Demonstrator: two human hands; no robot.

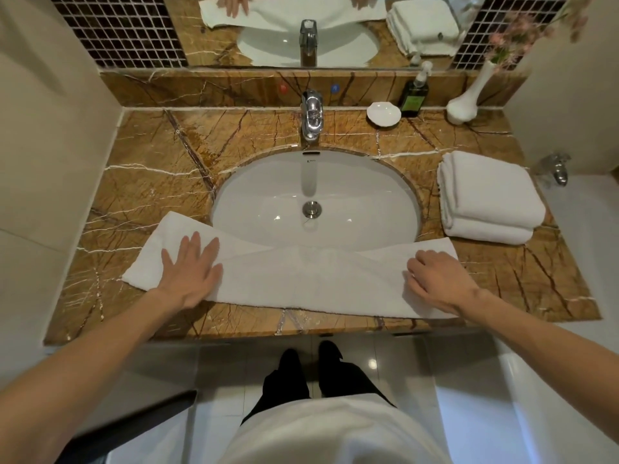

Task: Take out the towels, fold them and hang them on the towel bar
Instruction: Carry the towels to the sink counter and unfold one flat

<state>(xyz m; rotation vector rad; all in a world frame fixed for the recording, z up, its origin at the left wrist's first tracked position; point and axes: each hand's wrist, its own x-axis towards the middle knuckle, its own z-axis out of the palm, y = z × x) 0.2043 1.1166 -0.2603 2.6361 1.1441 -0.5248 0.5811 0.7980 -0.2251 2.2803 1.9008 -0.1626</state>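
Along the front of the counter (167,145), a towel (308,279) is lying stretched out for folding.
Flat-palmed, the left hand (191,269) is pinning one end as an anchor; the right hand (438,283) is curling onto the other end, grip unclear.

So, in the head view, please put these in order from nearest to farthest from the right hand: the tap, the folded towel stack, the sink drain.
1. Folded towel stack, on the counter just behind the right hand.
2. Sink drain, middle of the basin, further left.
3. Tap, at the back.
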